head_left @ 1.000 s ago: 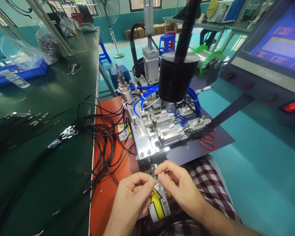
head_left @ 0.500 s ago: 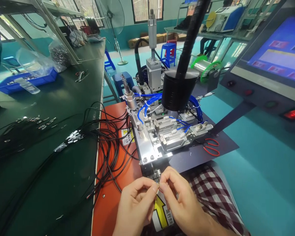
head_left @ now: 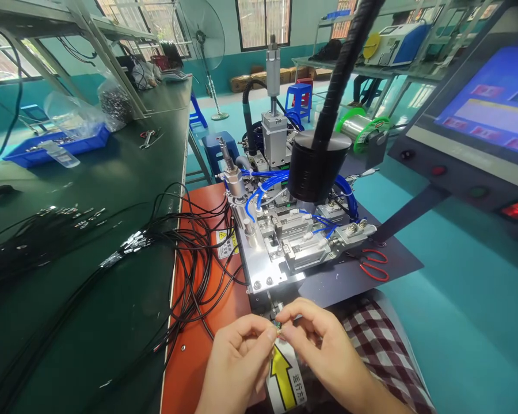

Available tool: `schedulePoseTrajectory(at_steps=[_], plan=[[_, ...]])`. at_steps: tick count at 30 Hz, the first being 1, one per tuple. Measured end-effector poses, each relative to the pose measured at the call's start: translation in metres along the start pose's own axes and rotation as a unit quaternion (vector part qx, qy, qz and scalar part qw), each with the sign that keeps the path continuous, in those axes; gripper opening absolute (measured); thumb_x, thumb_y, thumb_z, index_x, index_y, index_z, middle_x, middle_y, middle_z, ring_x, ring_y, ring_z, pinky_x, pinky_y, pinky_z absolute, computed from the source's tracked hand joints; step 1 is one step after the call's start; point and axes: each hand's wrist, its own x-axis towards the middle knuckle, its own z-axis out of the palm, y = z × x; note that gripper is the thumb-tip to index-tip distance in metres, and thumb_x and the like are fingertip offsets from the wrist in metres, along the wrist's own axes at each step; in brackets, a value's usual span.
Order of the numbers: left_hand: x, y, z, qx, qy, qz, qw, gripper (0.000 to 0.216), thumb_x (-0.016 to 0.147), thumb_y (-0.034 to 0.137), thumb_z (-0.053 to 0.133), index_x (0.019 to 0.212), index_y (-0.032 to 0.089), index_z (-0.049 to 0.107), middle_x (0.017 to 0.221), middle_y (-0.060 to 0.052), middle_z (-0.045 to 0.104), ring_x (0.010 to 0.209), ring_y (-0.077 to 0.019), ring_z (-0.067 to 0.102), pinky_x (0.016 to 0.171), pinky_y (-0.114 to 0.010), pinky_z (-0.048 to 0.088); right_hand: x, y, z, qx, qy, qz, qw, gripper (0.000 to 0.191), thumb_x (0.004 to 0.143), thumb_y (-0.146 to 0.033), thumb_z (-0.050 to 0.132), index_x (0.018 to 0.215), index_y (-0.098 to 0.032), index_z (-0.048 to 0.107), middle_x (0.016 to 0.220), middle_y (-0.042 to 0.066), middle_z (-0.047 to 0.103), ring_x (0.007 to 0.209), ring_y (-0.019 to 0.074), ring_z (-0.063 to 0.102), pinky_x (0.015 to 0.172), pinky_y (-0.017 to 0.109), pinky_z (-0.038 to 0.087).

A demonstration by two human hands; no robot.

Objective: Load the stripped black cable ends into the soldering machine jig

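My left hand (head_left: 244, 359) is closed in a pinch, thumb against forefinger. My right hand (head_left: 315, 345) meets it, its thumb and forefinger bent around the same spot. Between the fingertips shows a tiny pale piece (head_left: 278, 331), too small to name. Just beyond the fingers is the front of a metal machine (head_left: 259, 273) with a dark fixture (head_left: 277, 309). Below the hands lies a white label with a yellow arrow (head_left: 284, 376). Black cables (head_left: 194, 259) run over the orange plate (head_left: 216, 198) to the left of my hands.
A green-topped bench (head_left: 142, 313) holds a bundle of cable ends (head_left: 133, 242) and a blue tray (head_left: 64, 146). Red-handled scissors (head_left: 374, 265) lie right of the machine. A control panel (head_left: 479, 132) and a solder wire spool (head_left: 363, 131) stand right; a black hose (head_left: 334, 86) hangs over the machine.
The view has shifted slightly. My right thumb and forefinger have parted a little, so more of the tiny pale piece shows. The left hand keeps its pinch.
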Motion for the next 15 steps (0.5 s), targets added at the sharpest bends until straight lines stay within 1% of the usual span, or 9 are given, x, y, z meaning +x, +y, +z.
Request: schedulePoseTrajectory(at_steps=[2, 4, 6, 8, 10, 12, 14, 15], plan=[[0.0004, -0.0007, -0.0007, 0.000, -0.002, -0.004, 1.000, 0.037, 0.067, 0.048, 0.073, 0.065, 0.014, 0.060, 0.039, 0.008, 0.040, 0.033, -0.0021, 0.027, 0.036, -0.015, 0.019, 0.0006, 0.0010, 0.0019, -0.025, 0.005, -0.018, 1.000, 0.006, 0.083, -0.020, 0.058, 0.081, -0.019, 0.063, 0.076, 0.000, 0.058, 0.056, 0.0107, 0.047, 0.051, 0.023, 0.037], [0.0009, -0.0024, -0.0012, -0.008, -0.006, -0.021, 1.000, 0.037, 0.067, 0.049, 0.073, 0.064, 0.016, 0.058, 0.036, 0.009, 0.037, 0.032, -0.0021, 0.024, 0.035, -0.015, 0.018, 0.0013, 0.0016, 0.0029, -0.043, 0.005, -0.026, 0.999, 0.010, 0.085, -0.019, 0.056, 0.075, -0.019, 0.060, 0.072, -0.001, 0.055, 0.057, 0.0110, 0.046, 0.053, 0.023, 0.037], [0.0016, -0.0046, -0.0011, -0.016, -0.009, -0.037, 0.999, 0.037, 0.065, 0.050, 0.073, 0.064, 0.017, 0.057, 0.034, 0.010, 0.035, 0.031, -0.0022, 0.021, 0.033, -0.015, 0.017, 0.0010, 0.0011, 0.0037, -0.049, 0.003, -0.031, 0.998, 0.015, 0.087, -0.021, 0.054, 0.071, -0.018, 0.056, 0.070, -0.002, 0.052, 0.059, 0.0116, 0.046, 0.055, 0.024, 0.037], [0.0023, -0.0063, -0.0003, -0.020, -0.008, -0.034, 0.999, 0.037, 0.064, 0.049, 0.074, 0.064, 0.016, 0.057, 0.035, 0.010, 0.035, 0.032, -0.0027, 0.022, 0.034, -0.015, 0.017, -0.0006, 0.0006, 0.0053, -0.037, 0.005, -0.031, 0.999, 0.018, 0.088, -0.024, 0.052, 0.071, -0.019, 0.053, 0.071, -0.001, 0.050, 0.062, 0.0126, 0.046, 0.057, 0.024, 0.038], [0.0022, -0.0062, 0.0013, -0.023, 0.000, -0.008, 1.000, 0.035, 0.064, 0.047, 0.075, 0.064, 0.015, 0.059, 0.039, 0.009, 0.039, 0.035, -0.0031, 0.027, 0.036, -0.014, 0.020, -0.0028, 0.0013, 0.0075, 0.003, 0.002, -0.009, 1.000, 0.020, 0.090, -0.029, 0.049, 0.073, -0.019, 0.050, 0.069, -0.002, 0.048, 0.061, 0.0125, 0.045, 0.055, 0.024, 0.037], [0.0007, -0.0039, 0.0034, -0.025, 0.001, 0.018, 1.000, 0.034, 0.063, 0.044, 0.076, 0.064, 0.014, 0.060, 0.044, 0.007, 0.043, 0.039, -0.0036, 0.033, 0.039, -0.014, 0.025, -0.0042, 0.0037, 0.0090, 0.066, -0.013, 0.040, 0.997, 0.021, 0.091, -0.033, 0.048, 0.074, -0.020, 0.048, 0.062, -0.005, 0.042, 0.054, 0.0107, 0.040, 0.049, 0.022, 0.033], [-0.0020, -0.0003, 0.0053, -0.024, 0.003, 0.021, 0.999, 0.032, 0.064, 0.043, 0.076, 0.063, 0.014, 0.061, 0.045, 0.007, 0.045, 0.041, -0.0038, 0.035, 0.041, -0.014, 0.028, -0.0038, 0.0066, 0.0084, 0.123, -0.040, 0.086, 0.988, 0.022, 0.090, -0.037, 0.050, 0.075, -0.021, 0.047, 0.056, -0.008, 0.037, 0.048, 0.0089, 0.035, 0.044, 0.020, 0.028], [-0.0035, 0.0016, 0.0061, -0.023, 0.007, 0.012, 1.000, 0.032, 0.065, 0.044, 0.075, 0.063, 0.015, 0.061, 0.043, 0.008, 0.042, 0.039, -0.0036, 0.033, 0.040, -0.014, 0.028, -0.0030, 0.0076, 0.0071, 0.140, -0.051, 0.098, 0.984, 0.023, 0.090, -0.038, 0.051, 0.076, -0.020, 0.047, 0.054, -0.009, 0.037, 0.046, 0.0084, 0.034, 0.043, 0.020, 0.028]])
